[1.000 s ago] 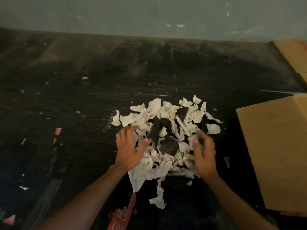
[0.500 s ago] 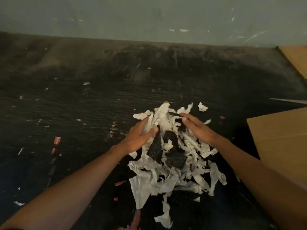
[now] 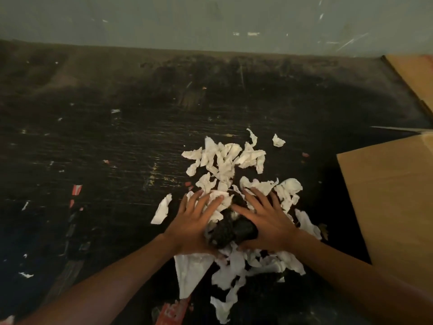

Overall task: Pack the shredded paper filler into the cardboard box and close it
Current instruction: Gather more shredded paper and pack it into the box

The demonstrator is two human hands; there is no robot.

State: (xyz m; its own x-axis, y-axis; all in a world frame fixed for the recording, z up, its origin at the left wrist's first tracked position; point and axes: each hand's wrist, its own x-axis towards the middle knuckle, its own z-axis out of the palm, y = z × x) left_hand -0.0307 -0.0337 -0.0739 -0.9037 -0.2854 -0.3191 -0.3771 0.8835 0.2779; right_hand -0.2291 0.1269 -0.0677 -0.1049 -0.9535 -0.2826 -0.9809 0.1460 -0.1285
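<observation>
View: a single camera worn on the person's head; no second view to share anything with.
Direction: forward and steeply down onto a dark scratched table [image 3: 105, 160], with a grey wall [image 3: 210, 19] across the top of the frame.
Nearness: close; both forearms enter from the bottom edge, and the left hand [image 3: 194, 221] and right hand [image 3: 269, 221] sit low of centre.
Lens: wide, so the table's far edge bows slightly.
Framing: paper scraps [image 3: 225, 160] lie near the centre; a cardboard box [image 3: 393, 195] is cut off by the right edge.

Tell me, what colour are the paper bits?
White shredded paper, with some dark pieces mixed in; head view.
</observation>
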